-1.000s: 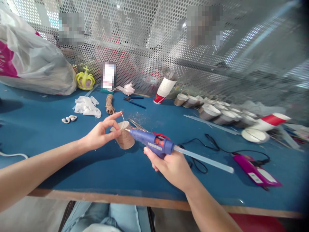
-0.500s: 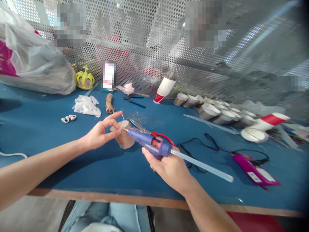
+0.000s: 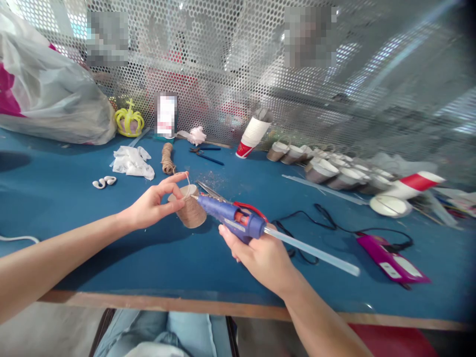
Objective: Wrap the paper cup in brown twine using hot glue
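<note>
A small cup wrapped in brown twine (image 3: pixel 193 214) stands tilted on the blue table. At its rim, my left hand (image 3: pixel 154 203) pinches a thin strand of twine between thumb and fingers, with the strand looping up over the index finger. My right hand (image 3: pixel 260 255) grips a blue hot glue gun (image 3: pixel 223 212), a long clear glue stick (image 3: pixel 316 252) jutting from its back. The gun's nozzle meets the cup's upper edge, close to my left fingertips. Behind the gun lie red-handled scissors (image 3: pixel 208 188), partly hidden. A twine bundle (image 3: pixel 167 159) rests beyond the cup.
Beyond are blue-handled pliers (image 3: pixel 208 156), stacked paper cups (image 3: pixel 255 134) and several wrapped cups (image 3: pixel 320 169). A purple power strip (image 3: pixel 390 260) with a black cord sits to the right. At left are a crumpled white plastic piece (image 3: pixel 132 161), a yellow crown (image 3: pixel 129 120) and a large plastic bag (image 3: pixel 55 94).
The view has shifted very slightly. Both hands, the glue gun and the cup keep nearly the same positions.
</note>
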Available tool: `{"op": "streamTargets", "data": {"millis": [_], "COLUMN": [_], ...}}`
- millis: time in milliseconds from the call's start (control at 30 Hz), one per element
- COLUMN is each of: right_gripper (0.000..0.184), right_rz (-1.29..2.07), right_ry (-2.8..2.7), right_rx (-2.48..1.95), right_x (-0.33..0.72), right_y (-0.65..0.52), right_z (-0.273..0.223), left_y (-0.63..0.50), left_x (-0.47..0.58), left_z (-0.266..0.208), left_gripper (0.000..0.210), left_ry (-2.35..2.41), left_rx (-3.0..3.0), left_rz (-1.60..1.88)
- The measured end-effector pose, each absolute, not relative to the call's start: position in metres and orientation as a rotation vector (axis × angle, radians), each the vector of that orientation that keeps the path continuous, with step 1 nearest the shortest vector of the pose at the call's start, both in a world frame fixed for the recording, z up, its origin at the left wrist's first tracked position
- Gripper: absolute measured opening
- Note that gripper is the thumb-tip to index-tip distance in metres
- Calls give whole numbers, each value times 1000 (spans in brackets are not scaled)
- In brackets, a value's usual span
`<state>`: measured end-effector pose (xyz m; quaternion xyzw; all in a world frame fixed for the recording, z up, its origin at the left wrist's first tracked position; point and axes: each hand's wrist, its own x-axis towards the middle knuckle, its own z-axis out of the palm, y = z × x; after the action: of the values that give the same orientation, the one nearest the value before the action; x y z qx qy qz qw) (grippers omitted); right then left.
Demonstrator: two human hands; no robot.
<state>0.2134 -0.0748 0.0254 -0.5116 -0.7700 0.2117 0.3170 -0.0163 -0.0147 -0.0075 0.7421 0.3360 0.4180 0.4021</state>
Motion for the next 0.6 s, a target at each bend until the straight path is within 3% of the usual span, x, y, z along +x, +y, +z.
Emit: {"op": "streamTargets", "data": {"millis": [367, 600], "right_gripper": [23, 34], "right_rz": [468, 364], "right_ry": [-2078, -2095], "right_rx": [-1369, -1405], "right_x": [211, 214], "right_y": [-77, -72], "right_z": [27, 26], "left_y": [-14, -14], "left_x": [-16, -17], "left_z": [-9, -9], "left_gripper": [16, 17], "left_ry": [839, 801], "left_rx": [1854, 1790], "left_rz": [1053, 1025]}}
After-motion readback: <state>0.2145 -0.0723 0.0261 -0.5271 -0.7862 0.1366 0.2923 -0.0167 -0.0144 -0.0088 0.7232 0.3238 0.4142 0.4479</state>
